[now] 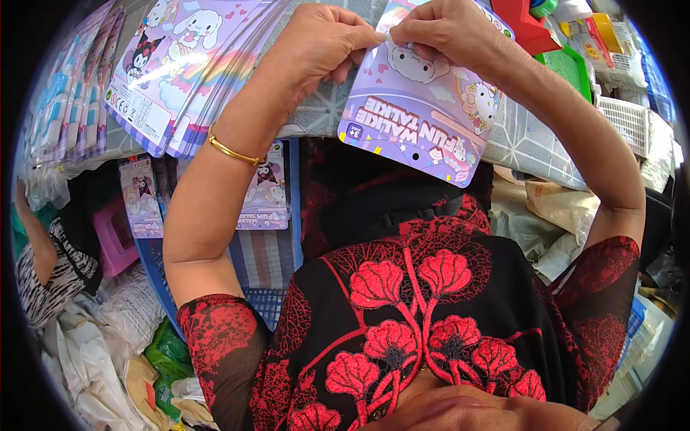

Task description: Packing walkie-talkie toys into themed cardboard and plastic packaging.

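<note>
A purple printed cardboard backing card (410,136) with cartoon animals and a rainbow lies upside down in front of me, its lower edge reaching past the table's near edge. Over the far part of it, my left hand (320,47) is closed in a pinch, thumb tip and forefinger together at the card's left side. My right hand (453,32) also pinches, its fingers above the card and close to the left thumb. Whatever either pinch holds is too small or hidden to make out. Left of my left forearm lies a fanned stack of similar cards (154,86).
Carded packs with blue and white pieces (68,108) stand at far left. Below the patterned grey table (532,140), a blue crate (269,251) holds more cards. Red and green plastic trays (568,68) sit at far right. Bags and another person's arm (36,237) are at left.
</note>
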Tool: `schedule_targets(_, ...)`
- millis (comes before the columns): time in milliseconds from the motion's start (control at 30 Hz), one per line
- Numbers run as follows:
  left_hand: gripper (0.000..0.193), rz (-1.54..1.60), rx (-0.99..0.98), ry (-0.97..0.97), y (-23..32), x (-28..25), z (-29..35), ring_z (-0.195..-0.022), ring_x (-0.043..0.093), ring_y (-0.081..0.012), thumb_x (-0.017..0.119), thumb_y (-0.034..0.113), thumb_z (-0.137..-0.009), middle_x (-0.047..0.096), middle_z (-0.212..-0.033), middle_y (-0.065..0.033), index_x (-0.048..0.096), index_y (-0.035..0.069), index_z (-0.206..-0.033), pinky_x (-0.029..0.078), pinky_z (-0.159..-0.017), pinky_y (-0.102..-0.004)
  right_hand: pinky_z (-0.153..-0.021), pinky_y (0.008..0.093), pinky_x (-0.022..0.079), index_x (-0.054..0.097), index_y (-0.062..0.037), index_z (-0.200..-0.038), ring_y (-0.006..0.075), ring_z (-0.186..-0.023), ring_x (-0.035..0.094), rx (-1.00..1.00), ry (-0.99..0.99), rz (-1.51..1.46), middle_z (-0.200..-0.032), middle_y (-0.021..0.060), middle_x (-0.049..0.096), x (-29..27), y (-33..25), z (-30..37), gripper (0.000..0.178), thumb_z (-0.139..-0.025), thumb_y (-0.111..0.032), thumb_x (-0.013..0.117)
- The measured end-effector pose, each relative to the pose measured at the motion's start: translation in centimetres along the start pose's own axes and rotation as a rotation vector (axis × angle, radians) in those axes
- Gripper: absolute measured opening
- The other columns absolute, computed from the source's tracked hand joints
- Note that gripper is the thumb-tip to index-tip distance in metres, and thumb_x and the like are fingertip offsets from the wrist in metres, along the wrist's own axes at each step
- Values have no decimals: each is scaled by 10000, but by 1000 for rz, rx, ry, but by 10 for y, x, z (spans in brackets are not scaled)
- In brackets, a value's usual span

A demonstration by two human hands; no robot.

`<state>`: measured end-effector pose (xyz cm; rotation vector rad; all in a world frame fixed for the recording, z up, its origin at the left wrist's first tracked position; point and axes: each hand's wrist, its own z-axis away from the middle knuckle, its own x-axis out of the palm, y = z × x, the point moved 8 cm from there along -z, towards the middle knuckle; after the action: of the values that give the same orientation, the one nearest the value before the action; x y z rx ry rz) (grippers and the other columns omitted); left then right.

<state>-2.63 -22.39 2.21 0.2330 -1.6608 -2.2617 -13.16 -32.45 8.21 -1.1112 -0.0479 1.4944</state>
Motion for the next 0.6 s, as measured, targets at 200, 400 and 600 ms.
schedule_targets(200, 158, 34, 17, -12, 1, 0, 0, -375, 427, -41, 718, 154, -817, 602, -624, -22, 679, 2, -838, 286, -341, -175, -514, 300, 440, 668, 6, -679, 136, -545, 544, -78, -78, 366, -605, 69, 608, -6, -15, 3, 324, -831, -273, 604)
schedule_targets(400, 158, 32, 9, -1, 4, 0, 2, -383, 427, -43, 716, 155, -820, 598, -623, -19, 677, 3, -840, 291, -348, -176, -548, 325, 451, 561, -143, -1190, 208, -635, 568, -954, 357, 853, -766, 56, 569, 14, -24, 39, 338, -851, -142, 570)
schedule_targets(600, 119, 33, -8, 7, 3, 11, 7, -387, 435, -47, 688, 119, -831, 593, -618, -3, 666, 4, -854, 298, -352, -183, -612, 396, 506, 489, -63, -1241, 287, -715, 621, -1044, 359, 995, -857, 120, 547, 29, -10, 56, 485, -759, -28, 516)
